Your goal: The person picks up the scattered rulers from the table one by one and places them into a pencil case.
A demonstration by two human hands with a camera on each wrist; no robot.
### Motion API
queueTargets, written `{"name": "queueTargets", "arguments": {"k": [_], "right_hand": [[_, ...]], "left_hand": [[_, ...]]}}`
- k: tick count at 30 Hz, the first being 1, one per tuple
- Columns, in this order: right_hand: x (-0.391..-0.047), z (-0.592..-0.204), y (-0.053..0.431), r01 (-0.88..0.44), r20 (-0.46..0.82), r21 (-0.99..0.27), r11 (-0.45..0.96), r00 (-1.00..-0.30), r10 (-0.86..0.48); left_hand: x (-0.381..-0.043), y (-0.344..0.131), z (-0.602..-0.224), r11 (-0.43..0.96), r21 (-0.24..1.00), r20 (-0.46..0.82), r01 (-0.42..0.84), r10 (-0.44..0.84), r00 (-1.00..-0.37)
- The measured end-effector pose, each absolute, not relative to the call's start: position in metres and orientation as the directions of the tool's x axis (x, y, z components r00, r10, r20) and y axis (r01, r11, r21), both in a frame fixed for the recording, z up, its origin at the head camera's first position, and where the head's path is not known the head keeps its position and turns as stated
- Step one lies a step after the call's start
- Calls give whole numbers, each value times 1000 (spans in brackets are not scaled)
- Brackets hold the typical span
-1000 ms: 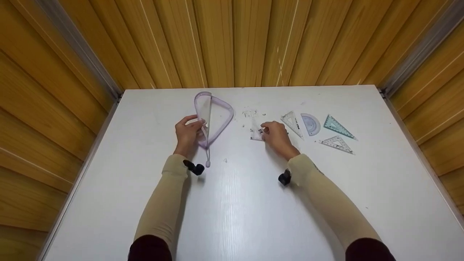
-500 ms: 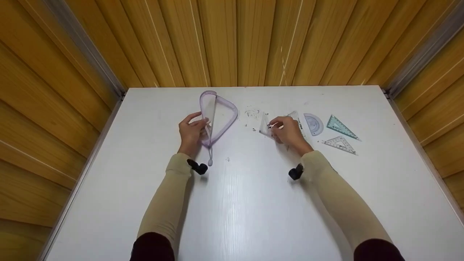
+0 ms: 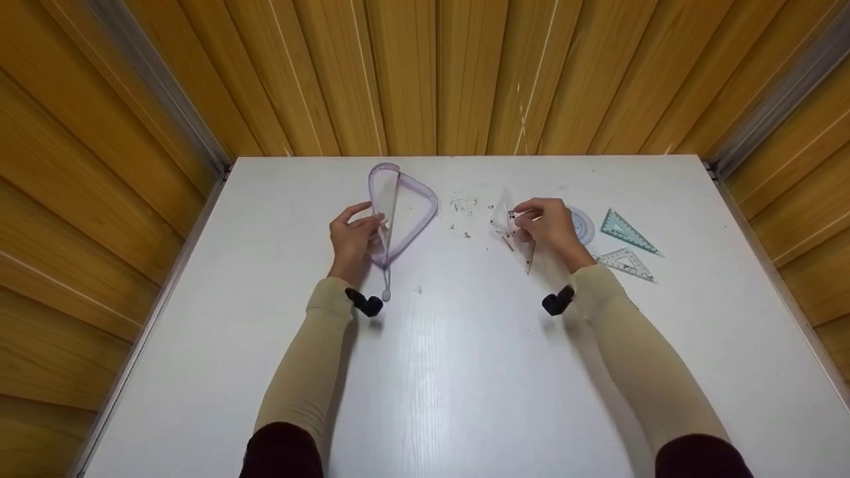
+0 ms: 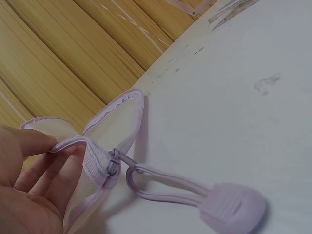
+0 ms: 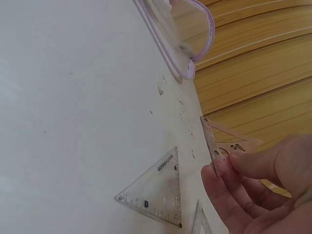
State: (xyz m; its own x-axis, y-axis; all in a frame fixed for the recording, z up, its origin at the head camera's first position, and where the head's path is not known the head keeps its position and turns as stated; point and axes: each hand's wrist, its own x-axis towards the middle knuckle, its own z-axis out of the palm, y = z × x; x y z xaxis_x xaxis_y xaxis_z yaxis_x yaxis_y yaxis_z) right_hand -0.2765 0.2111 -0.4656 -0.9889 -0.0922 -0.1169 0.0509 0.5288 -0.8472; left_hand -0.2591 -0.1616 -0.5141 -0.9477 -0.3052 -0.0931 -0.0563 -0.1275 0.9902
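Observation:
My left hand [image 3: 352, 239] grips the edge of a clear zip pouch [image 3: 420, 232] with lilac trim, near its zipper end. The pouch's mouth gapes, and a lilac pull [image 4: 234, 207] hangs from the zipper on a cord loop. My right hand [image 3: 550, 227] pinches a clear set square [image 5: 214, 144] between thumb and fingers, raised off the table. Another clear set square [image 5: 156, 192] lies below it, partly hidden in the head view. Beside my right hand lies a pale blue protractor [image 3: 583, 227], partly covered by it.
A teal set square [image 3: 626, 232] and a further clear set square [image 3: 626, 264] lie to the right on the white table [image 3: 425, 372]. Dark smudges [image 3: 463, 203] mark the surface between the hands. A wood-panelled wall [image 3: 458, 79] stands behind the table.
My right hand has moved right and slightly away from me, carrying the clear set square toward the others. My left hand keeps its grip on the pouch, nearly still.

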Motion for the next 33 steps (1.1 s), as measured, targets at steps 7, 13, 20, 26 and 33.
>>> {"name": "queueTargets", "arguments": {"k": [7, 13, 20, 26, 33], "right_hand": [[-283, -449, 214, 129, -166, -867, 481, -986, -34], [-290, -436, 216, 150, -179, -883, 445, -984, -24], [-299, -431, 207, 165, -191, -900, 404, -981, -25], [-307, -429, 197, 167, -194, -919, 356, -980, -42], [-321, -429, 183, 176, -204, -936, 306, -977, -63]], "left_hand": [[-261, -159, -506, -118, 990, -112, -78, -316, -942], [-262, -158, -503, -127, 990, -93, -57, -304, -948], [-261, -157, -506, -124, 991, -91, -55, -305, -948], [-260, -158, -508, -108, 992, -103, -72, -314, -944], [-258, -156, -509, -115, 991, -99, -65, -329, -939]]}}
